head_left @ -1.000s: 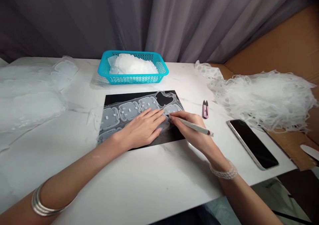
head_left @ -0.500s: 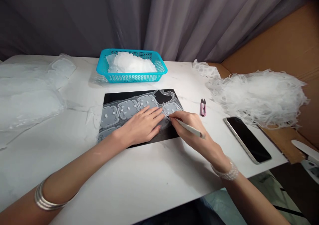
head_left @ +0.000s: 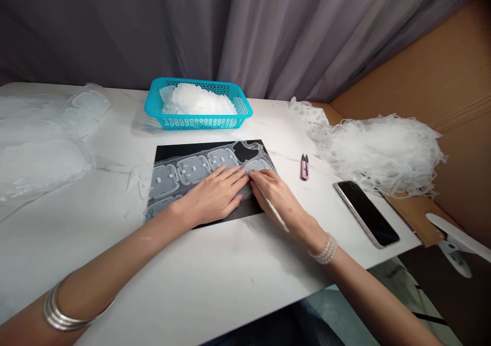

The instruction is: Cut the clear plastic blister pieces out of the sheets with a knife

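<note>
A translucent, rubbery-looking sheet of moulded rounded-square pieces (head_left: 194,169) lies on a black mat (head_left: 249,209). Part of its upper right is cut out, and the black mat shows through. My left hand (head_left: 217,195) lies flat on the sheet with its fingers stretched out. Close to its fingertips, my right hand (head_left: 274,195) pinches a slim white pen-like tool (head_left: 273,210), whose tip is hidden by the fingers at the sheet's right part. Pink thread snips (head_left: 305,168) lie on the table to the right of the mat.
Behind the mat stands a blue basket (head_left: 199,122) holding whitish pieces. Clear bags of translucent sheets (head_left: 42,157) lie at left. A pile of stringy translucent scraps (head_left: 379,154) is at right, with a phone (head_left: 366,213) in front of it and a cardboard panel (head_left: 422,75) behind.
My right hand has turned and moved slightly left, and the tool now points more steeply toward me. My left hand stays flat on the sheet. The whole view has shifted a little.
</note>
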Motion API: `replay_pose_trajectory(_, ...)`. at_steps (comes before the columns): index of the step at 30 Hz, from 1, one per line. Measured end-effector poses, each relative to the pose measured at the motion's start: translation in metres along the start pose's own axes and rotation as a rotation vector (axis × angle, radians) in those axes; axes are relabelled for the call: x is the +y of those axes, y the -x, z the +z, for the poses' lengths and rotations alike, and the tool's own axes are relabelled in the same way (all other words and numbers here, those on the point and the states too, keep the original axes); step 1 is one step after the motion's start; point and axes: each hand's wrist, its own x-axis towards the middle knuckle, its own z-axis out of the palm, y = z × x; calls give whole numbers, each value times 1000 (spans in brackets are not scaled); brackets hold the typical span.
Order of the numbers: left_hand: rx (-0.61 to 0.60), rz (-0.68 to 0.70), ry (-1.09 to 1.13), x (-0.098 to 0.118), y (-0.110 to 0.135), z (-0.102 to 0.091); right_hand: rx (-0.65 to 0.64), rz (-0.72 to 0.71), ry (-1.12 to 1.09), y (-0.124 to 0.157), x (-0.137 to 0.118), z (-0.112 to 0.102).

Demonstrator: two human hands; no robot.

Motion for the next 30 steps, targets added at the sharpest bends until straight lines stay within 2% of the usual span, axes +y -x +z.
replay_pose_trajectory(4,-12,0,22,-1,0,0,-104,-1,161,-2,-11,2)
replay_pose_trajectory(6,-5,-5,18,-1,1,1,-83,-1,89,-3,-13,5)
replay_pose_trajectory(8,7,-12,19,-1,3,1,48,57,-130,-3,-6,5)
replay_pose_trajectory(10,15,-21,43,-2,4,2,237,218,-426,1,11,-1)
replay_pose_trajectory(12,22,-27,89,-2,5,2,418,442,-698,12,40,-15)
replay_pose_trajectory(15,46,-32,151,-3,6,2,699,714,-999,41,94,-49)
replay_pose_trajectory(18,38,-22,111,-3,7,1,844,768,-1021,71,134,-76)
replay_pose_trajectory(20,6,-20,42,-1,7,-1,897,756,-1025,80,138,-81)
replay_pose_trajectory(22,2,-35,17,4,4,-6,937,715,-1049,75,123,-78)
replay_pose_trajectory(25,149,-168,217,19,-7,-15,902,607,-1075,51,74,-69)
replay_pose_trajectory(27,251,-372,599,31,-18,-22,739,488,-1012,33,34,-68)
replay_pose_trajectory(28,249,-481,851,37,-24,-26,619,410,-951,26,16,-68)
replay_pose_trajectory(30,156,-640,1332,44,-33,-31,358,275,-858,17,-12,-73)
